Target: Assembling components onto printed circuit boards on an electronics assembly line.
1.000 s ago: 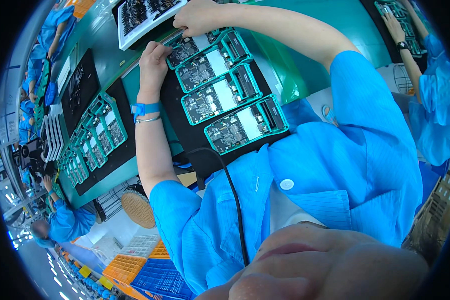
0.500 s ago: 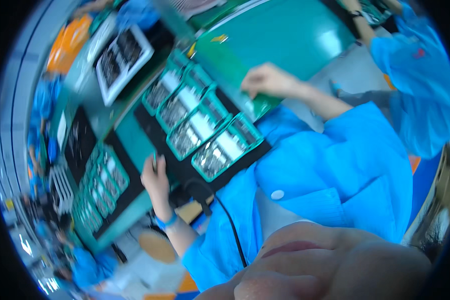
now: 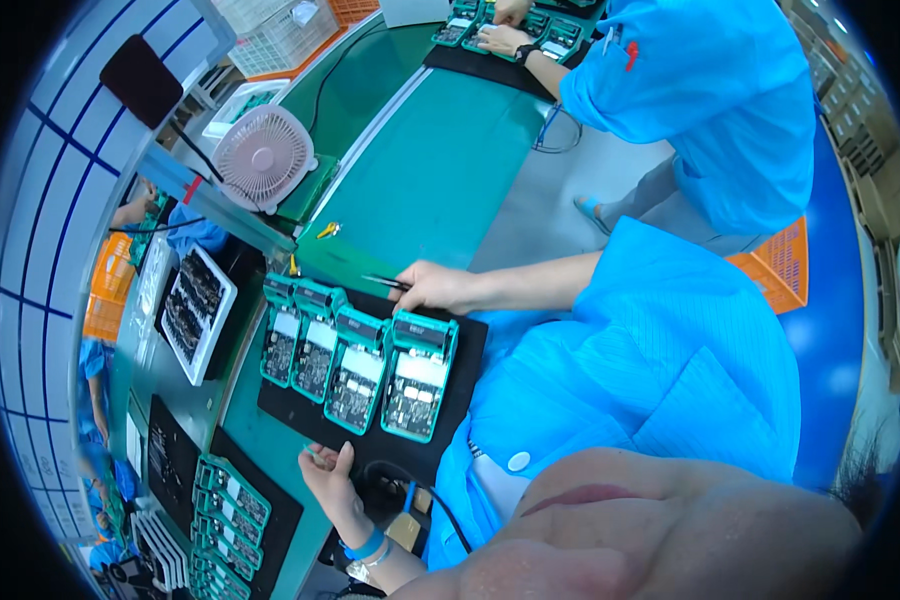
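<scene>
My right hand (image 3: 432, 288) is closed on dark, pointed tweezers (image 3: 385, 283), just past the far end of the nearest green housings. Their tip points left. My left hand (image 3: 332, 480), with a blue band at the wrist, hovers by the mat's near left edge. Its fingers are curled, with a small greenish thing at the tips, too small to make out. Between my hands several green device housings (image 3: 417, 385) lie side by side on a black mat (image 3: 300, 408). Circuit boards and pale blocks show inside them.
Left of the mat lie more green housings (image 3: 232, 520) in a row and a white tray (image 3: 198, 318) of dark parts. A pink fan (image 3: 264, 158) stands beyond, near a metal post. At the upper right a co-worker in a blue smock (image 3: 695, 110) handles similar housings.
The view has swung, bringing the fan and co-worker further in. My right hand has come to the far end of the housings, and the tweezers now show clearly. My left hand stays beside the mat.
</scene>
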`<state>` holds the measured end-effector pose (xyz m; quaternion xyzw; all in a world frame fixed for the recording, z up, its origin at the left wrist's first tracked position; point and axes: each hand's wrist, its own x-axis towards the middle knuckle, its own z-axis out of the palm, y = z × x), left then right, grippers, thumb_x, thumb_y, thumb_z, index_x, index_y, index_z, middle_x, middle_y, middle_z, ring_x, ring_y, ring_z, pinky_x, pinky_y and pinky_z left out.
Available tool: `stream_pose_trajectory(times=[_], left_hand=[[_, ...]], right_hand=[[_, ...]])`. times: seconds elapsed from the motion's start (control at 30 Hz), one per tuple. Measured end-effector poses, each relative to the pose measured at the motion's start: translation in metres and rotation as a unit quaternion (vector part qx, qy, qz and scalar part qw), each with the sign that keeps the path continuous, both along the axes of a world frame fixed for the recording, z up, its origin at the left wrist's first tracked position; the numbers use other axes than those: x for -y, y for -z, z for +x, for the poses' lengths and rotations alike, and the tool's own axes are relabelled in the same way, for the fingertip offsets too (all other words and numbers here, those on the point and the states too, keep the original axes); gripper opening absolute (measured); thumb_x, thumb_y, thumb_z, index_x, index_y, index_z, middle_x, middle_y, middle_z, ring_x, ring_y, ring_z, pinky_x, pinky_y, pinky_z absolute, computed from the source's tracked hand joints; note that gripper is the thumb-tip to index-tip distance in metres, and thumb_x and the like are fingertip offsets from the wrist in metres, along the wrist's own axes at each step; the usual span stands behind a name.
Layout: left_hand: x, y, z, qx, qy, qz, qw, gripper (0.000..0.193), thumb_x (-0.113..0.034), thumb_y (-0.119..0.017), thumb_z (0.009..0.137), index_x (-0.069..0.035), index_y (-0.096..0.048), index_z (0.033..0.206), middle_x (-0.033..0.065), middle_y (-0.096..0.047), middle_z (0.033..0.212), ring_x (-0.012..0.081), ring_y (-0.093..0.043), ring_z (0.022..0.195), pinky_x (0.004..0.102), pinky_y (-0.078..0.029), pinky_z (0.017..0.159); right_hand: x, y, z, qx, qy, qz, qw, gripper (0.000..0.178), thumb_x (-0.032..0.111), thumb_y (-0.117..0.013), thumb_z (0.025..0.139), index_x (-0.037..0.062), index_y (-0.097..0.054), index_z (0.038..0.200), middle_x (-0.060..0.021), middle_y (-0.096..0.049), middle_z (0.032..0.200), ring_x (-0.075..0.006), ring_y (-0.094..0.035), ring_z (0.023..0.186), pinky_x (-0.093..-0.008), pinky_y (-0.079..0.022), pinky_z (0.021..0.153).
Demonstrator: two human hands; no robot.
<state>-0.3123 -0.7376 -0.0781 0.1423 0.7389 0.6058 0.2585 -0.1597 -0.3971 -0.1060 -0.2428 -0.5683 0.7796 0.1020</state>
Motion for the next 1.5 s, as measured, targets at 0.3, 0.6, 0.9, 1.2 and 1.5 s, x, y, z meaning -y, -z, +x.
stream_pose_trajectory(times=[0.3,0.6,0.9,1.2,1.5], left_hand=[[0.0,0.05,-0.041,-0.024,0.116,0.068,0.991,0.053,0.003,-0.078,0.083,0.001,-0.046,0.125,-0.0014,-0.05,0.085,0.0063,-0.048,0.076,0.0203,-0.044,0.069],[0.08,0.062,-0.096,-0.014,0.333,0.133,0.933,0.063,0.003,-0.068,0.091,0.0,-0.042,0.148,0.0128,-0.06,0.135,0.0136,-0.058,0.106,0.0285,-0.051,0.096],[0.241,0.083,-0.203,-0.137,0.368,0.058,0.918,0.036,0.001,-0.068,0.09,0.0,-0.064,0.126,0.0085,-0.07,0.118,0.0124,-0.062,0.094,0.029,-0.052,0.088],[0.486,0.114,-0.248,-0.163,-0.137,-0.058,0.975,0.026,-0.01,-0.069,0.096,0.002,-0.066,0.12,0.0056,-0.071,0.105,0.0098,-0.064,0.094,0.0261,-0.052,0.084],[0.527,0.138,-0.278,-0.075,-0.407,0.14,0.899,0.081,-0.011,-0.077,0.09,0.012,-0.027,0.15,0.0156,-0.063,0.115,0.0199,-0.065,0.1,0.0297,-0.049,0.088]], right_hand=[[0.023,0.023,0.027,0.081,0.077,0.291,0.95,0.035,0.03,-0.076,0.088,0.0007,-0.068,0.105,-0.0083,-0.069,0.092,-0.0158,-0.063,0.088,-0.0356,-0.051,0.077],[0.021,0.004,0.056,0.147,0.256,0.323,0.899,0.017,0.01,-0.066,0.084,0.0011,-0.076,0.095,-0.005,-0.071,0.082,-0.0111,-0.063,0.073,-0.0328,-0.053,0.067],[-0.04,-0.018,0.152,0.115,0.255,0.645,0.711,0.027,0.014,-0.066,0.087,0.0048,-0.071,0.112,-0.0071,-0.068,0.122,-0.0211,-0.062,0.117,-0.0313,-0.051,0.093],[0.147,-0.003,-0.054,-0.004,0.312,0.503,0.806,0.028,0.023,-0.059,0.103,0.0001,-0.074,0.109,-0.0077,-0.072,0.106,-0.0169,-0.063,0.113,-0.0292,-0.043,0.103],[0.412,0.027,-0.332,-0.047,-0.272,0.196,0.941,0.045,0.038,-0.055,0.102,-0.0012,-0.066,0.122,-0.0074,-0.069,0.092,-0.0034,-0.039,0.051,-0.0202,-0.029,0.047]])
